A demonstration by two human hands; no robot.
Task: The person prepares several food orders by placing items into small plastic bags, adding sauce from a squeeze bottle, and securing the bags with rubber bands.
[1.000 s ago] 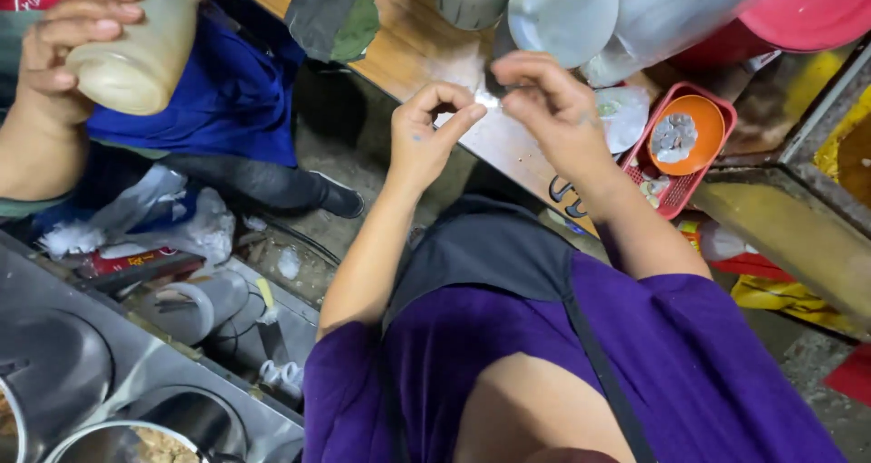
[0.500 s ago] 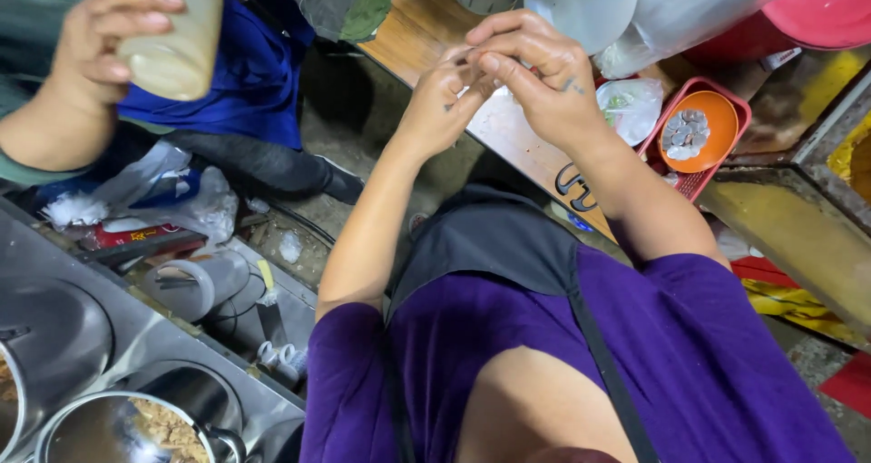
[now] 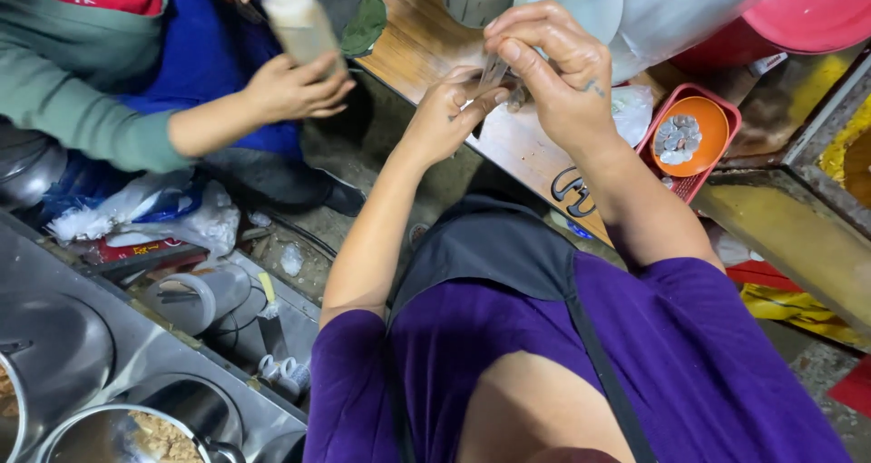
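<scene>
Grip, right hand point(image 3: 553, 77): closed in a pinch, thumb and forefinger pressed on the upper end of a thin clear strip point(image 3: 491, 71), perhaps folded plastic; its kind cannot be told.
Grip, left hand point(image 3: 445, 118): fingers curled shut, tips meeting the strip's lower end, just beneath the right hand.
Strip, place: held in the air between both hands, above the edge of the wooden counter point(image 3: 426, 41); touching nothing else.
Near, on counter: orange bowl point(image 3: 712, 123) of coins in a red basket point(image 3: 694, 184), to the right; pale round lids and a red lid point(image 3: 817, 9) behind the hands.
Near, left: another person's hand point(image 3: 295, 87) wrapped around a tall cup point(image 3: 299, 23) of pale drink, well apart from the strip.
Below: metal pots point(image 3: 136, 431), one with brownish contents; plastic bags point(image 3: 154, 214) on the floor.
Risk: the strip looks slight and slick, so a loosened pinch could let it slip and drop to the cluttered floor between counter and pots.
Risk: the neighbour's cup is close to the counter edge; a bumped elbow could spill it.
</scene>
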